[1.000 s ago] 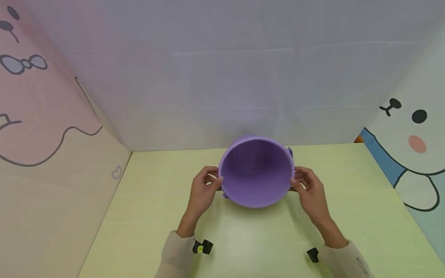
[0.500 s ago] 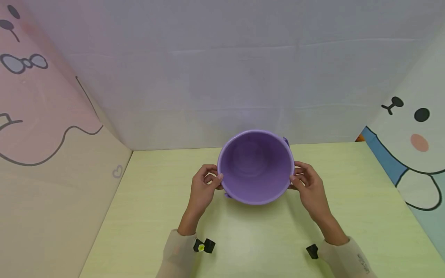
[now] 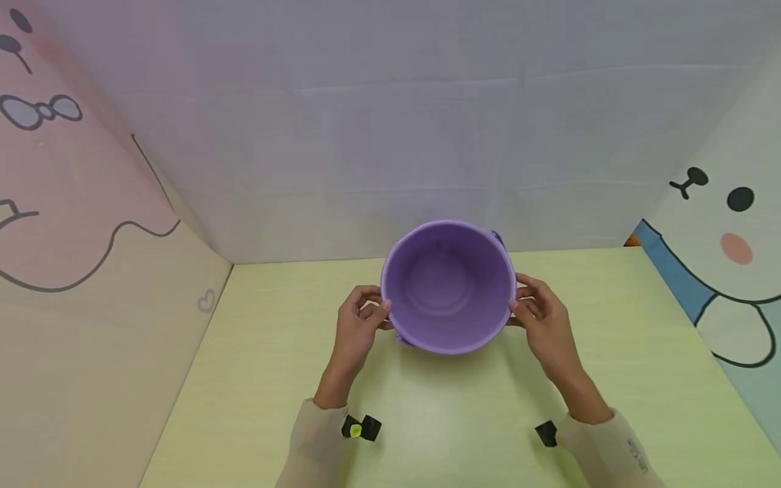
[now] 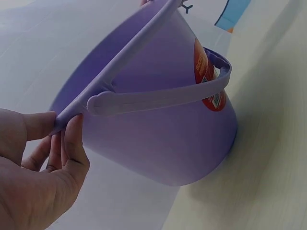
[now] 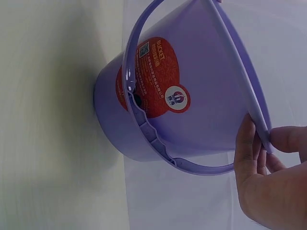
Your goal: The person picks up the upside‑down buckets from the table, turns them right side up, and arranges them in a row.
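Note:
A purple plastic bucket point(image 3: 448, 288) is tilted with its open mouth toward the head camera, and its inside shows bare. My left hand point(image 3: 356, 329) pinches the rim at the left, thumb on the inner side and fingers behind. On the opposite side my right hand point(image 3: 545, 325) pinches the rim the same way. The bucket's handle point(image 4: 158, 98) hangs down along the outer wall in the left wrist view. A red label point(image 5: 156, 72) with the word BUCKET is stuck on that wall. The bucket's base is near the table; whether it touches is unclear.
A pale yellow-green table point(image 3: 274, 352) lies under the bucket. Behind it rises a white sheet-like wall point(image 3: 396, 135). Side panels with cartoon figures stand at the left point(image 3: 73, 203) and right point(image 3: 732, 285). Small black devices point(image 3: 369, 428) sit at the cuffs.
The bucket has tipped more upright, so its mouth looks rounder and more of its bottom shows. Its rim has shifted slightly upward in the head view, both hands still pinching it.

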{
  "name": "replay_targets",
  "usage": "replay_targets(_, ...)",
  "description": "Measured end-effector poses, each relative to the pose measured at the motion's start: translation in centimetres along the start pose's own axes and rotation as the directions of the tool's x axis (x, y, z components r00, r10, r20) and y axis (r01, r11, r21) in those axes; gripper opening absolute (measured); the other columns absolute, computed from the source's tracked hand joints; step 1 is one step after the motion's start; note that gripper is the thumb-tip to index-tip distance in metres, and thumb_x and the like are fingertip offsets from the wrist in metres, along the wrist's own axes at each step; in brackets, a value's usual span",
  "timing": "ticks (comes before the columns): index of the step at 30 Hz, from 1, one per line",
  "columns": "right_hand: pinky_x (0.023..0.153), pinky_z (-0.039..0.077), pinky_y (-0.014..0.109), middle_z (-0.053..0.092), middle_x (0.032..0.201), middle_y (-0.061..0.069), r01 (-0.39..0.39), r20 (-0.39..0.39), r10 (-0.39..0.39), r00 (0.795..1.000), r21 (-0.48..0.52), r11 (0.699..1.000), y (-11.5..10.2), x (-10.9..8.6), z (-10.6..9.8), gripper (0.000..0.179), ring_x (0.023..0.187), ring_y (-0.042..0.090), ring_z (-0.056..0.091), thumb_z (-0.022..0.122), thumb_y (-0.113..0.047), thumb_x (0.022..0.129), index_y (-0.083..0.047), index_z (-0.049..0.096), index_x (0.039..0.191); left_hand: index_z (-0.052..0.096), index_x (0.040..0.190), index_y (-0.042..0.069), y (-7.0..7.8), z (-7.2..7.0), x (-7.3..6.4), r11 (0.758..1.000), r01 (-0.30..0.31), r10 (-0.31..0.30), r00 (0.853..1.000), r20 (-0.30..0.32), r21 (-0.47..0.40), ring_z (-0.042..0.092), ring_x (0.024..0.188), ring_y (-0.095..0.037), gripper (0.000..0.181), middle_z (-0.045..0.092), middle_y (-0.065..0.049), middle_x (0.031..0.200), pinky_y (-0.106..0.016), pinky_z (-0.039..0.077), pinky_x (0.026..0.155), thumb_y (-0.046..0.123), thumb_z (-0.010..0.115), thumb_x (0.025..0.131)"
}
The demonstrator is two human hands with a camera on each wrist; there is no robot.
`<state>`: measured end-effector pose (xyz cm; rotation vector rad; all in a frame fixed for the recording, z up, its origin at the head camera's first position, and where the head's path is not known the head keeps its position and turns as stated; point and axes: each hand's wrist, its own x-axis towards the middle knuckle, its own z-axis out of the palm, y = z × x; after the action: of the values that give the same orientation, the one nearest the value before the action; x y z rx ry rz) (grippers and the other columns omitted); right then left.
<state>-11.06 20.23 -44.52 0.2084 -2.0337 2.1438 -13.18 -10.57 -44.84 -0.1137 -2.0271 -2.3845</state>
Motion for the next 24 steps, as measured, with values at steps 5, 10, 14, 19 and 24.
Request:
replay_targets(5,0.075,0.063,0.024,0.060,0.109,0.004,-0.011,0.022,0.010,1.000,0.013,1.000,-0.3,0.4,-0.1,0.041,0.090,0.007,0.067,0.057,0.005,0.106,0.008,0.050,0.146,0.054,0.124,-0.013,-0.3,0.1,0.4,0.999,0.010,-0.010,1.000,-0.005,-0.047,0.068,0.076,-0.008,0.025,0.061,-0.001,0.099,-0.022,0.062,0.069,-0.010,0.063,0.101)
replay_targets(10,0.076,0.063,0.024,0.060,0.108,0.003,-0.025,0.010,0.025,1.000,0.043,0.999,-0.6,0.9,-0.1,0.039,0.090,0.007,0.068,0.058,0.004,0.106,0.008,0.052,0.144,0.054,0.124,-0.013,-0.3,0.3,0.5,0.997,0.013,-0.014,1.000,-0.015,-0.081,0.068,0.076,-0.009,0.025,0.061,-0.002,0.099,-0.022,0.062,0.068,-0.009,0.063,0.101)
replay_targets(14,0.076,0.063,0.024,0.060,0.108,0.003,-0.044,0.004,0.044,0.999,0.049,0.998,-0.7,1.2,0.0,0.038,0.090,0.007,0.069,0.059,0.004,0.105,0.007,0.053,0.143,0.055,0.123,-0.012,-0.2,0.4,0.5,0.995,0.024,-0.026,0.999,-0.027,-0.097,0.068,0.075,-0.008,0.024,0.061,-0.003,0.099,-0.022,0.061,0.067,-0.009,0.062,0.101)
replay_targets(19,0.077,0.064,0.024,0.061,0.108,0.002,-0.075,-0.009,0.076,0.997,0.055,0.996,-0.8,1.6,-0.1,0.038,0.088,0.006,0.069,0.059,0.004,0.105,0.006,0.055,0.143,0.056,0.122,-0.010,-0.1,0.6,0.7,0.992,0.041,-0.046,0.998,-0.038,-0.121,0.069,0.074,-0.008,0.021,0.062,-0.002,0.099,-0.022,0.060,0.067,-0.008,0.062,0.102)
replay_targets(24,0.078,0.064,0.025,0.060,0.108,0.003,-0.095,-0.008,0.095,0.995,0.054,0.994,-0.8,2.3,-0.3,0.039,0.089,0.006,0.069,0.059,0.003,0.106,0.007,0.054,0.144,0.056,0.120,-0.007,-0.1,0.9,1.0,0.984,0.063,-0.072,0.996,-0.049,-0.165,0.067,0.074,-0.008,0.019,0.060,-0.003,0.099,-0.021,0.059,0.066,-0.008,0.062,0.102)
